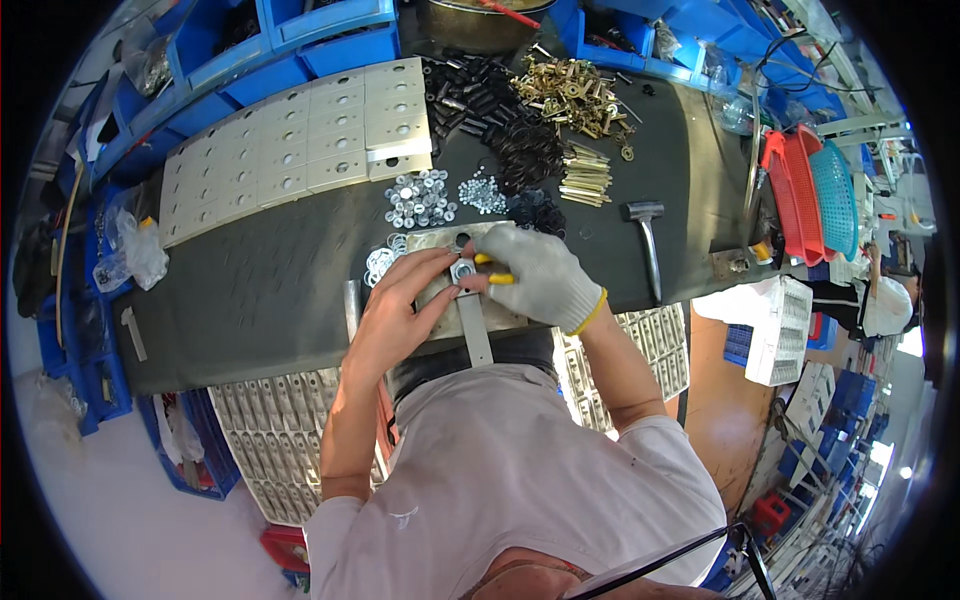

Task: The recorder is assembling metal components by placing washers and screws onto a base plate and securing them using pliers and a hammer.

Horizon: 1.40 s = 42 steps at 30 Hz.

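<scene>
A small silver metal fitting with a round hole sits over a flat metal plate at the table's front edge. My bare left hand pinches it from the left. From the right, my right hand closes on the same fitting; it wears a grey-white knit glove with yellow trim and bare fingertips. A flat metal strip points from below the fitting toward my body. White flat rings lie just beyond my left hand. Small round silver parts and tiny silver pieces are piled farther back.
Drilled cream plates lie in rows at the back left. Black cylindrical parts, brass-coloured hardware and brass strips are heaped behind. A hammer lies right. Blue bins line the back; red baskets stand far right.
</scene>
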Tool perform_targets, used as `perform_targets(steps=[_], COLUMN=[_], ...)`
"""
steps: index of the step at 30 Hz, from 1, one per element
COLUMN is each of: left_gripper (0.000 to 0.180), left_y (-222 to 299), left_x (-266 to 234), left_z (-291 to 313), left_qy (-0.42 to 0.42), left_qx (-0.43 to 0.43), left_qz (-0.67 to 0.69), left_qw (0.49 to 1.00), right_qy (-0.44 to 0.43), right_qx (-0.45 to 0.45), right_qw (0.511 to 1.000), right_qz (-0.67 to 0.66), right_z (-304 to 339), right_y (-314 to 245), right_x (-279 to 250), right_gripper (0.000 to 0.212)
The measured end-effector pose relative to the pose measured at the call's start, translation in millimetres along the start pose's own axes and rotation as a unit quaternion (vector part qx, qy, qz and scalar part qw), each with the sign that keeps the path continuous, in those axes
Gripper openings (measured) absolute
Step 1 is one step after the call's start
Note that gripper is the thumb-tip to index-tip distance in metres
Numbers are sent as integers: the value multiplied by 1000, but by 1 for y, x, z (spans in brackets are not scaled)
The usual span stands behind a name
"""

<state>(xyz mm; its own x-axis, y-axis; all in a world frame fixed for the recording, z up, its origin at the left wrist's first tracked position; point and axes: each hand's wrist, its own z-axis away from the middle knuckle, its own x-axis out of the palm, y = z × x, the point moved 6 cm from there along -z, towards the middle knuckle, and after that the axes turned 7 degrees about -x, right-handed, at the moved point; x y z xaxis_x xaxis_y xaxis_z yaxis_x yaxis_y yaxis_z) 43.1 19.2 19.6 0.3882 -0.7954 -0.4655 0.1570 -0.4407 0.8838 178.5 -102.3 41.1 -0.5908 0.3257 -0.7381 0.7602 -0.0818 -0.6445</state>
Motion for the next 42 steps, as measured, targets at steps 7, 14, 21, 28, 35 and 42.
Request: perform_targets(steps=[7, 14, 21, 28, 35, 42], left_gripper=[20, 20, 18, 13, 21, 22], left_y=[-3, -21, -44, -46, -43, -14], left_x=[-8, 7, 35, 28, -3, 0], left_z=[-36, -95, -121, -131, -99, -80], left_qy=[45, 96, 19, -14, -207, -296], left_qx=[16, 107, 101, 86, -171, -152], left_qz=[-27, -242, -349, -263, 66, -62], left_qw=[998, 960, 932, 961, 961, 941], right_qy=[-20, -80, -62, 34, 156, 162], right_qx=[71, 100, 61, 68, -23, 65], right_qw=[974, 938, 940, 969, 987, 985], right_qz=[216, 322, 329, 235, 18, -3], right_z=[-80, -96, -91, -44, 41, 41], right_y=[91, 98, 96, 49, -15, -12], right_x=[-6, 15, 16, -24, 6, 27], right_gripper=[24, 18, 15, 22, 15, 15])
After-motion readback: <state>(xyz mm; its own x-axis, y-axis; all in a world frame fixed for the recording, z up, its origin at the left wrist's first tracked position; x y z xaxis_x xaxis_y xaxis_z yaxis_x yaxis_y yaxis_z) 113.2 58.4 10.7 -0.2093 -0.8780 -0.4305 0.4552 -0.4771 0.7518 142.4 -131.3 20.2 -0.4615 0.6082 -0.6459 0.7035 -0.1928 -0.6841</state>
